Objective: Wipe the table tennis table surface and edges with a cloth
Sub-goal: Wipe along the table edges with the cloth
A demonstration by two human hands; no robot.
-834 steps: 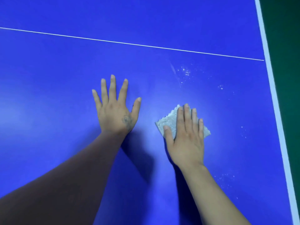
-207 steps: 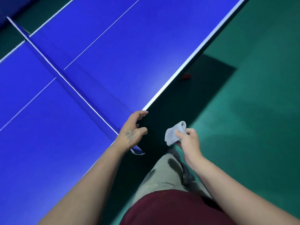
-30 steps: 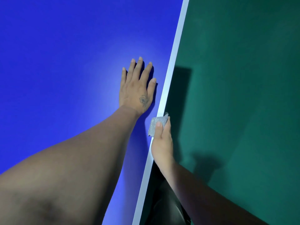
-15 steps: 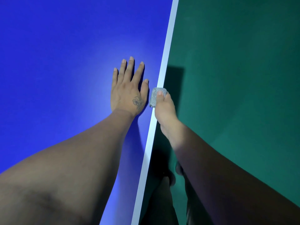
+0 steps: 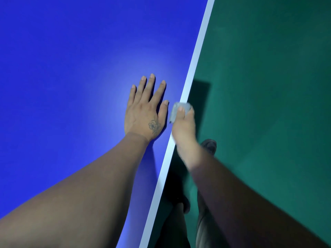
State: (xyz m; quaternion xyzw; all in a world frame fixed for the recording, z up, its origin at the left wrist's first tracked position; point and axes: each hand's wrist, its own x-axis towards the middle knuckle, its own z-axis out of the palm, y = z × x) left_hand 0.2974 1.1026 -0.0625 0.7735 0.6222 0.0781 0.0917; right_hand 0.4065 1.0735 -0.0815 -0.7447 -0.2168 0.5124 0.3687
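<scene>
**Head view: cloth folded over the table's side edge, mid-wipe**

Head camera looks down along the blue table tennis table (image 5: 71, 68), whose white edge line (image 5: 195, 56) runs as a long diagonal from the lower middle of the frame to the upper right. The left hand (image 5: 146, 111) lies flat on the blue surface just beside that line, fingers straight and slightly spread, holding nothing. The right hand (image 5: 184, 124) sits at the centre of the frame, right on the edge, gripping the cloth (image 5: 180, 108): the thumb presses the grey wad onto the top of the white line, while the other fingers are hidden below the rim, so how they clamp cannot be told. The hand is blurred.

The cloth is bunched small and wrapped over the rim; its short visible length lies along the edge and points toward the upper right. Green floor (image 5: 268, 104) fills the right half, with a shoe (image 5: 208, 144) below the right wrist.

Risks, as a judgement: the wad is small, so it could roll off the rim and skip part of the edge, or slip from under the thumb and drop to the floor. A tilted wrist would clean only the top line and miss the vertical face.
</scene>
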